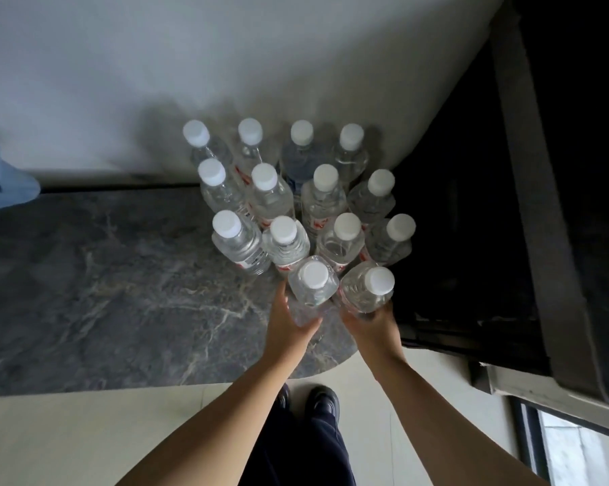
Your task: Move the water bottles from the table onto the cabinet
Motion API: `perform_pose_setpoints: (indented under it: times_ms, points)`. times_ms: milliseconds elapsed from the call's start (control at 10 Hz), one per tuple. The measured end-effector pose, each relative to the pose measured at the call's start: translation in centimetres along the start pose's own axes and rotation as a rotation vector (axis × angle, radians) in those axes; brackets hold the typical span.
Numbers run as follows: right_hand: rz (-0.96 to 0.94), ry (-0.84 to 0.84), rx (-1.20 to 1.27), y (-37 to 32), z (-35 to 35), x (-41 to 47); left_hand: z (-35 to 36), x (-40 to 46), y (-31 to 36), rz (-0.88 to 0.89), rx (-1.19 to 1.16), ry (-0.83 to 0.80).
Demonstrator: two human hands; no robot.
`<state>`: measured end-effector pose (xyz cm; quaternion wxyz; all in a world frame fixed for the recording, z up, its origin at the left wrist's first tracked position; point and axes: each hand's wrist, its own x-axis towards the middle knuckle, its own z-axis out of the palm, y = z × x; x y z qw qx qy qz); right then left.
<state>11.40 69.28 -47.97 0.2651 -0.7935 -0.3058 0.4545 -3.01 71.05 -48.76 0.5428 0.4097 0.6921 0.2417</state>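
At the far left edge, a pale blue object [1, 173] rests where the dark marbled surface [96, 292] meets a white wall [225, 64]. Toward the surface's right end, twelve clear water bottles [296, 191] with white caps stand upright in three close rows against the wall. Just in front of them, a person's left hand [289, 317] is wrapped around the body of one more bottle [312, 285], fingers closed about it. Beside it, nearly touching, the right hand [371, 326] grips a second bottle [367, 287] in the same way, near the surface's rounded corner. Below, dark shoes [310, 401] stand on a pale floor [85, 443]. At right, a dark frame [527, 205] slants downward.
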Motion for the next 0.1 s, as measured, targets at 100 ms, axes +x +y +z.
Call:
perform_pose_setpoints:
  times_ms: [100]
  points:
    - [0.026, -0.033, 0.015, 1.12, -0.74, -3.36, -1.43, -3.84, -0.84, -0.172, 0.077, -0.076]
